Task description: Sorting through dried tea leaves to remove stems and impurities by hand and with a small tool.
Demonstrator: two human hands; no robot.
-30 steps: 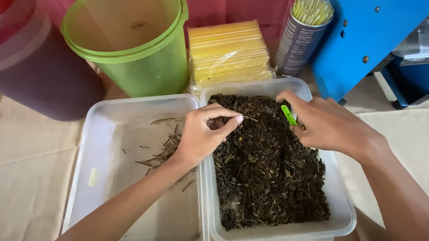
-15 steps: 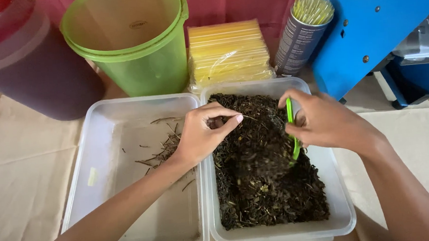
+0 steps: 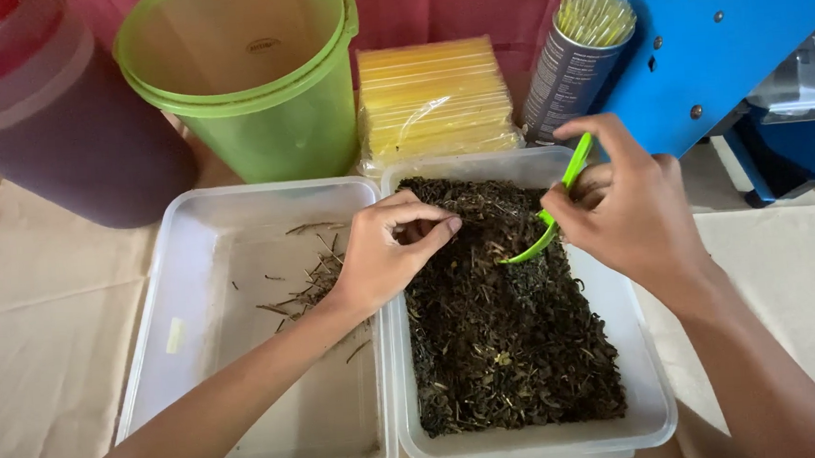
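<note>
Right hand (image 3: 637, 210) grips the green plastic scoop (image 3: 546, 219); left hand (image 3: 385, 254) pinches at ten o'clock over the dark dried leaves (image 3: 508, 336); best lift stems gently.

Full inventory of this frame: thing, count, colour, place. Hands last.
Clear plastic tray of dark dried leaves: 1, clear, centre-right.
Clear plastic tray with a few stems: 1, clear, left of it.
Green plastic bucket: 1, green, top centre-left.
Dark red plastic container: 1, top left.
Stack of yellow packets: 1, yellow, top centre.
Grey can of pale sticks: 1, top right.
Blue metal machine: 1, right.
Beige cloth: 1, underneath.
Green plastic scoop: 1, in right hand.
Left hand: pinched over leaves.
Right hand: holds scoop.
</note>
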